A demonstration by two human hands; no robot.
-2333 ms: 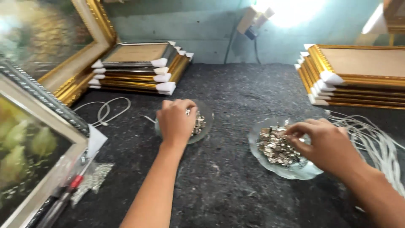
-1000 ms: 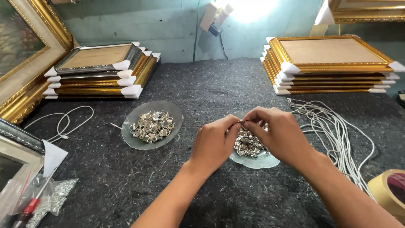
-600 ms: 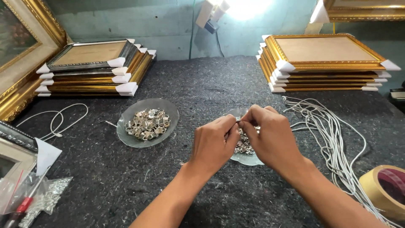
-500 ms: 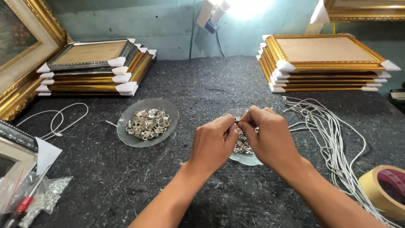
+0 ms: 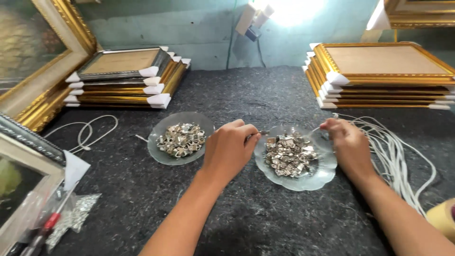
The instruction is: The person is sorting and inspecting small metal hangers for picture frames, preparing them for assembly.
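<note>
Pinching a small metal clip (image 5: 263,133) in my left hand (image 5: 230,149) — right hand (image 5: 348,142), closed on a white cord (image 5: 316,128), sits across the glass dish (image 5: 320,175). Next, I'd guess — thread them together, needing steady fingertips.

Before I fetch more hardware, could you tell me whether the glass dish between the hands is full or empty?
Fairly full: the right glass dish holds a heap of small metal clips covering its middle.

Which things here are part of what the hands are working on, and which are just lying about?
In use:
left hand, pinching a small metal clip
right hand, at the cords
right dish of clips

Lying about:
left dish of clips
frame stacks
cord loop
tape roll
red-handled tool
</note>
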